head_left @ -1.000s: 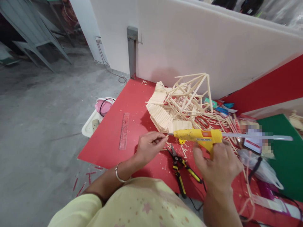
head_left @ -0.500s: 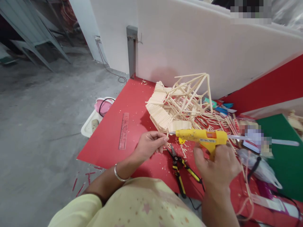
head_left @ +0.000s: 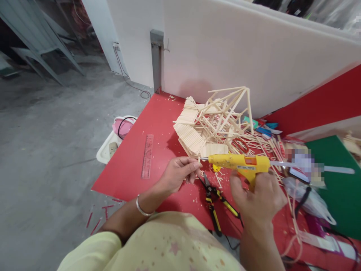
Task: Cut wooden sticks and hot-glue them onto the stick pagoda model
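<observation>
My right hand [head_left: 258, 194] is wrapped round the handle of a yellow hot glue gun [head_left: 237, 162], a clear glue stick [head_left: 310, 166] jutting from its back. Its nozzle points left and meets a short wooden stick [head_left: 199, 160], pinched upright between the thumb and fingers of my left hand [head_left: 182, 174]. Just beyond the hands stands a structure of pale wooden sticks [head_left: 191, 137], with ribbed panels and an open frame on top. Below the nozzle, pliers-like cutters [head_left: 210, 194] with black and yellow handles lie spread apart.
A clear ruler [head_left: 147, 156] lies on the red tabletop [head_left: 124, 165]. Loose sticks [head_left: 258, 145] and red-handled scissors [head_left: 241, 145] crowd the right, near a plastic bag [head_left: 307, 199] and green board [head_left: 338, 188]. A white partition [head_left: 225, 49] rises behind.
The glue gun has shifted very slightly left, bringing its nozzle up against the small stick. My left hand has stayed almost still.
</observation>
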The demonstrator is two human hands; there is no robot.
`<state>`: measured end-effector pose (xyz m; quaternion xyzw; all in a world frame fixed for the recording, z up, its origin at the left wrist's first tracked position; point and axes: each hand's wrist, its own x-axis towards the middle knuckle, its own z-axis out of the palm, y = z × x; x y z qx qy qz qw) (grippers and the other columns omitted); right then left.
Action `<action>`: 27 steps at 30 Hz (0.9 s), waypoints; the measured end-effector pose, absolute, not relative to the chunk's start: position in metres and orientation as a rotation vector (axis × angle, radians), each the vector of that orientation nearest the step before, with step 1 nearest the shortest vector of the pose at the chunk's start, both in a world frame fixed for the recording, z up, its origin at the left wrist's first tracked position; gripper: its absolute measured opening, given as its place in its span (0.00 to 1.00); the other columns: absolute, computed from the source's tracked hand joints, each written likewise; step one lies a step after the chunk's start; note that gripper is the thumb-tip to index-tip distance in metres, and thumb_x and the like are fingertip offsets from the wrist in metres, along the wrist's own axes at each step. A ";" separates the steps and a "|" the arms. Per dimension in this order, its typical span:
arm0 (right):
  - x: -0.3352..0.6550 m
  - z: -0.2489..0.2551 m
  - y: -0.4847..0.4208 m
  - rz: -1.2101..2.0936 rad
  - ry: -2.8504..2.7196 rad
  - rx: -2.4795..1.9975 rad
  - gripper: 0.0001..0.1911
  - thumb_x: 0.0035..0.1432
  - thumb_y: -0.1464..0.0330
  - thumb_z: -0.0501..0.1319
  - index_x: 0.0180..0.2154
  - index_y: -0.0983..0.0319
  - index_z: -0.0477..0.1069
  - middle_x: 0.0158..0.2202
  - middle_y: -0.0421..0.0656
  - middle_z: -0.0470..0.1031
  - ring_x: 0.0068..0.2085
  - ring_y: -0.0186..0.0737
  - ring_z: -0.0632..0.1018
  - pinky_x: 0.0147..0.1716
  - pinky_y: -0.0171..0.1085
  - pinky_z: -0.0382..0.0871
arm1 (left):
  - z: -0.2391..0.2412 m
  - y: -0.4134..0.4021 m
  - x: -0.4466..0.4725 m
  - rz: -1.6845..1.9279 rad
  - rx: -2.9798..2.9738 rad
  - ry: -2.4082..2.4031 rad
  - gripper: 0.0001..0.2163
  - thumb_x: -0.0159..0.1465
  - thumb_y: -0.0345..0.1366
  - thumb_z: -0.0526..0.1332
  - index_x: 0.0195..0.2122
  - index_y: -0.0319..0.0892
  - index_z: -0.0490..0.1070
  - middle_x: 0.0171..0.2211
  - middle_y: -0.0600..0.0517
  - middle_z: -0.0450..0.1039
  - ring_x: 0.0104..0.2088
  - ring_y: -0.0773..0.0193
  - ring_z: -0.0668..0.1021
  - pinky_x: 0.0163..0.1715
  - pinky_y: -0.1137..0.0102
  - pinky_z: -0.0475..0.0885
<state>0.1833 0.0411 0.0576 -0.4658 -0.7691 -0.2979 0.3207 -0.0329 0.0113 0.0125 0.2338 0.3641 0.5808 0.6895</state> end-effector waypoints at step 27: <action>0.184 0.056 0.039 -0.739 -2.052 -1.219 0.12 0.52 0.66 0.67 0.31 0.59 0.63 0.28 0.41 0.71 0.30 0.40 0.75 0.28 0.35 0.63 | 0.012 0.013 -0.033 1.306 0.515 0.826 0.17 0.55 0.47 0.73 0.32 0.36 0.78 0.23 0.52 0.76 0.15 0.75 0.70 0.14 0.79 0.61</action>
